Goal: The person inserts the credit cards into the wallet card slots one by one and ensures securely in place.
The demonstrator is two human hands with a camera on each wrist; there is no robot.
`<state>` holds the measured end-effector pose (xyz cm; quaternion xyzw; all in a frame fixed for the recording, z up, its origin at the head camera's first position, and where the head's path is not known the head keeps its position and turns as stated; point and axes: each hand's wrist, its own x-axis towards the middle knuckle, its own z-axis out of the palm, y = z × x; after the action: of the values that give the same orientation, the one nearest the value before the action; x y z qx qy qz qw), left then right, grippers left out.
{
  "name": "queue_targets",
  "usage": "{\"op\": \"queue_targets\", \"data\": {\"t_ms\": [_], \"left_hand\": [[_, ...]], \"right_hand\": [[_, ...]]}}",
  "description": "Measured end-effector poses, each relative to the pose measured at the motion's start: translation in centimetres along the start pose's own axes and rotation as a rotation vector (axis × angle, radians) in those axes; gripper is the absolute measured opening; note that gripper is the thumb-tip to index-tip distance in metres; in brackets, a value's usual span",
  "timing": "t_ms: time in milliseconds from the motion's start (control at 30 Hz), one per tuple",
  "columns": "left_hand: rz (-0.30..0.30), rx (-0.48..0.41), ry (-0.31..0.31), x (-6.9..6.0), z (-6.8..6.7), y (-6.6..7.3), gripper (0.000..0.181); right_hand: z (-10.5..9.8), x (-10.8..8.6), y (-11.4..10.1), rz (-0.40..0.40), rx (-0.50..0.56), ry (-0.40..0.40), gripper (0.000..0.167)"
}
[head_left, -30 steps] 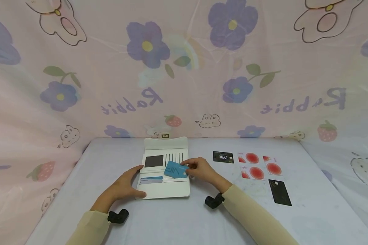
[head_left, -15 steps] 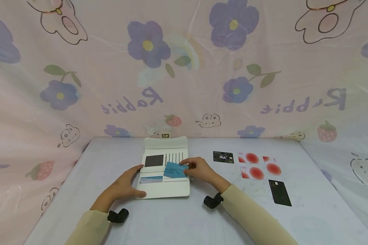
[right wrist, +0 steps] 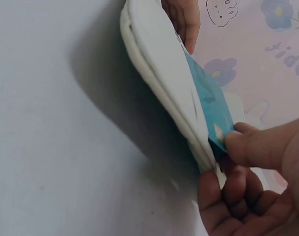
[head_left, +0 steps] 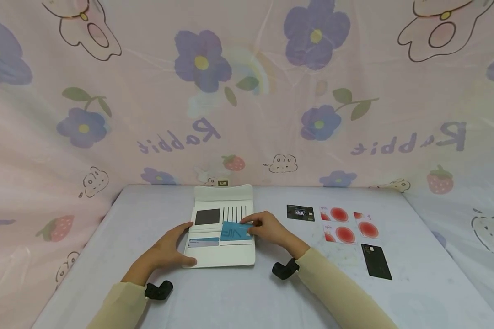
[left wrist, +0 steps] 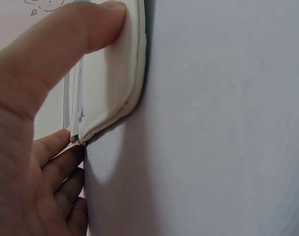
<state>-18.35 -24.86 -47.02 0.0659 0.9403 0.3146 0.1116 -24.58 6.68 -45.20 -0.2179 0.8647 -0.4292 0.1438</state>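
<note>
A white wallet (head_left: 230, 256) lies unfolded on the table, its flap at the far end. My left hand (head_left: 164, 249) holds its left side, thumb on the front face and fingertips against the edge, as the left wrist view shows. My right hand (head_left: 269, 228) pinches a blue VIP card (head_left: 234, 231) by its right end, between thumb and fingers. In the right wrist view the card (right wrist: 208, 96) lies along a pocket of the wallet, its lower edge hidden behind the white panel. A blue-grey card (head_left: 203, 242) sits in the lower left pocket.
Right of the wallet lie a black VIP card (head_left: 300, 213), several red-and-white cards (head_left: 345, 234) and a plain black card (head_left: 376, 261) on the white table (head_left: 222, 301). A patterned cloth (head_left: 247, 105) hangs behind the table.
The blue card has straightened from a tilt and moved slightly down toward the lower right pocket with my right hand. The left hand stays on the wallet.
</note>
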Motion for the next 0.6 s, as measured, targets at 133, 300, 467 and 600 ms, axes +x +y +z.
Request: {"op": "queue_targets", "data": {"t_ms": [133, 300, 467, 600], "left_hand": [[0.001, 0.003, -0.001, 0.10, -0.01, -0.05, 0.116], [-0.003, 0.007, -0.002, 0.11, 0.01, -0.07, 0.116], [-0.007, 0.002, -0.002, 0.12, 0.02, -0.07, 0.116], [-0.009, 0.001, 0.001, 0.11, 0.07, -0.04, 0.116]], "right_hand": [[0.07, 0.10, -0.10, 0.005, -0.007, 0.008, 0.028], [0.24, 0.22, -0.14, 0.028, 0.009, 0.014, 0.029], [0.33, 0.21, -0.34, 0.039, 0.016, 0.009, 0.029], [0.36, 0.24, -0.29, 0.032, 0.006, 0.003, 0.029]]}}
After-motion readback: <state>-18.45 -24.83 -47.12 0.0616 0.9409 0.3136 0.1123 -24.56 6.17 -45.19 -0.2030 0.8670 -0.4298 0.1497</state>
